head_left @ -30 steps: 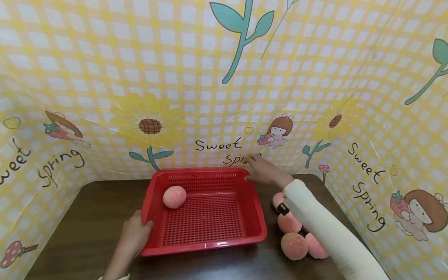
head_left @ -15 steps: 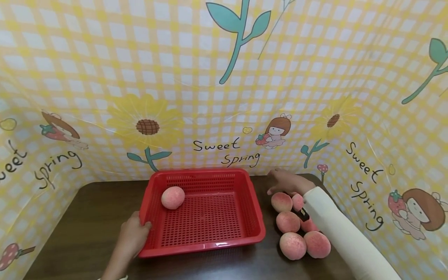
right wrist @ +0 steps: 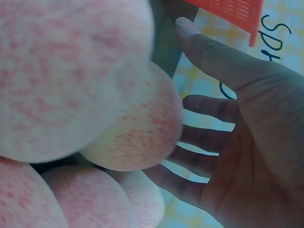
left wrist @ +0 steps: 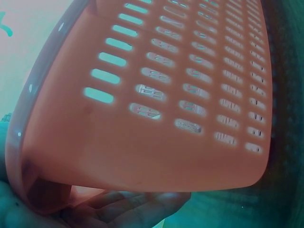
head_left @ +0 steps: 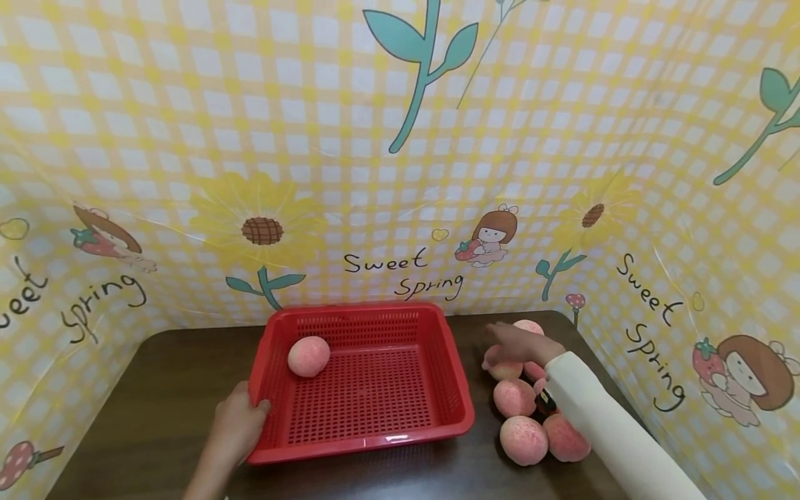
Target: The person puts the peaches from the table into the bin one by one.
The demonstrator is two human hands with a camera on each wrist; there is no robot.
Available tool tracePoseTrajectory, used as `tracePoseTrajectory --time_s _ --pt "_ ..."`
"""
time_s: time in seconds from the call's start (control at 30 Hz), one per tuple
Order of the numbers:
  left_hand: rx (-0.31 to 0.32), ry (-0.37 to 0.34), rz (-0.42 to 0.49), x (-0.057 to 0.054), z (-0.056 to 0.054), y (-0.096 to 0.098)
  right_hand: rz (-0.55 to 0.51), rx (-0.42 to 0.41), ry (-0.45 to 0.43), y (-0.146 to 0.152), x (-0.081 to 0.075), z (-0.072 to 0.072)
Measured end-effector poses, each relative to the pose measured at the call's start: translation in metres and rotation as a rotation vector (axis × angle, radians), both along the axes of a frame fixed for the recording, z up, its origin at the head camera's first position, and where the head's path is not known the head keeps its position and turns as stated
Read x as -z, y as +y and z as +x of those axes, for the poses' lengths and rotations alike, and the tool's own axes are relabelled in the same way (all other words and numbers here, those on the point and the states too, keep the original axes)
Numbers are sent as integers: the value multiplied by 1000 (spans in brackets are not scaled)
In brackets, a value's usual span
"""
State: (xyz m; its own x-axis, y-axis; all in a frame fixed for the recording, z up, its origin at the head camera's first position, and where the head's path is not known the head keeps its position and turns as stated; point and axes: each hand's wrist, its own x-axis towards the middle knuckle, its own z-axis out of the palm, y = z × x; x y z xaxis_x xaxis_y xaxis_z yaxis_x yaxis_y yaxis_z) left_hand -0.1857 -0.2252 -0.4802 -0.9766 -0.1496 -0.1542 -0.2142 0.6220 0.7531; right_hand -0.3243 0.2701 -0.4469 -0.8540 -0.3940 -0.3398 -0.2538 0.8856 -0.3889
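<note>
A red plastic basket with slotted walls sits on the table, and one pink peach lies inside it at the left. My left hand grips the basket's left rim; the left wrist view shows its fingers below that wall. To the right of the basket, my right hand reaches over the far end of a cluster of several peaches. In the right wrist view its fingers are spread at the far side of a peach, the thumb apart from it. Whether the fingertips touch the peach is hard to tell.
The cluster includes a front peach, another peach beside it and a far peach behind my hand. A dark wooden table bears everything. A yellow checked cloth rises behind and at both sides.
My right hand has moved from the basket's far right corner rightward and then down to the far peaches. The left hand stays on the rim, and the basket and its peach have not moved.
</note>
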Motion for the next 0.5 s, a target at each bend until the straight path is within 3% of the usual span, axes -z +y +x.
tracePoseTrajectory --time_s 0.23,0.5 --pt "-10 -13 4 -1 -1 1 -2 -60 35 0 13 -2" --pt "-13 -22 14 -1 0 2 9 -51 34 -1 24 -2"
